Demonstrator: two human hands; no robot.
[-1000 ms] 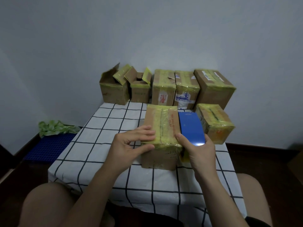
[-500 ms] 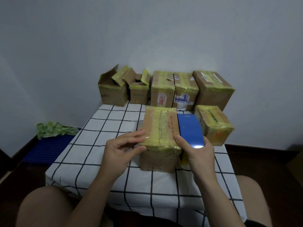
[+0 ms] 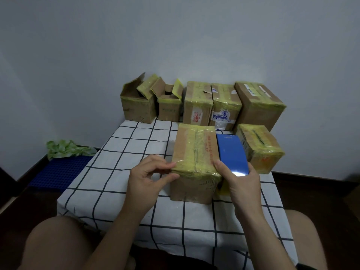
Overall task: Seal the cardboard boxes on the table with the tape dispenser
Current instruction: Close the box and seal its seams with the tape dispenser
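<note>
- While it stands near the front of the checked surface (image 3: 124, 162), the cardboard box (image 3: 194, 162) is brown, and yellowish tape covers its closed top and near edge.
- The blue tape dispenser (image 3: 231, 152) lies against the box's right top edge.
- The left hand (image 3: 148, 176) pinches the box's near left corner between thumb and curled fingers.
- The right hand (image 3: 241, 180) is clamped round the dispenser's near end.

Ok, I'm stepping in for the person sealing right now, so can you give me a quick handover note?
Left hand pinches the near left top edge of the front yellow-taped brown cardboard box.
Right hand grips the shiny blue tape dispenser beside that box's right edge.
Done: three taped boxes in the back row and one taped box at right look sealed.
Left: finish the front box, then the two open-flapped boxes at back left.
</note>
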